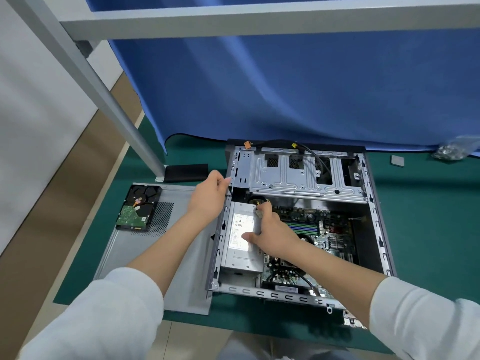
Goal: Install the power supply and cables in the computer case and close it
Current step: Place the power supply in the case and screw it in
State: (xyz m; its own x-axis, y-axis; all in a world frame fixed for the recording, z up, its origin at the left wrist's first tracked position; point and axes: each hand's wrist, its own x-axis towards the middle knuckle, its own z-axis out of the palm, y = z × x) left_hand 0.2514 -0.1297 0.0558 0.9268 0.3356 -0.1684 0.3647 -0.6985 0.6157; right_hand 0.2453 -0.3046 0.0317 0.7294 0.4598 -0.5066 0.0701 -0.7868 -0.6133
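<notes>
Overhead, an open computer case (pixel 374 211) is lying on its side on a green mat (pixel 428 229), its removed side panel (pixel 181 255) lying flat just to the left with a hard drive (pixel 137 207) resting on it. Inside, the grey power supply (pixel 240 253) is sitting against the case's left wall, its long axis running away from the viewer. The right hand (pixel 270 235) is pressing its thumb on the supply's label while its fingers are curling round the bundle of cables (pixel 259 202) at the far end. The left hand (pixel 210 196) is gripping the case's left edge, steadying it. The right hand is nearer the cables, which likely need routing rightward toward the motherboard (pixel 324 229).
</notes>
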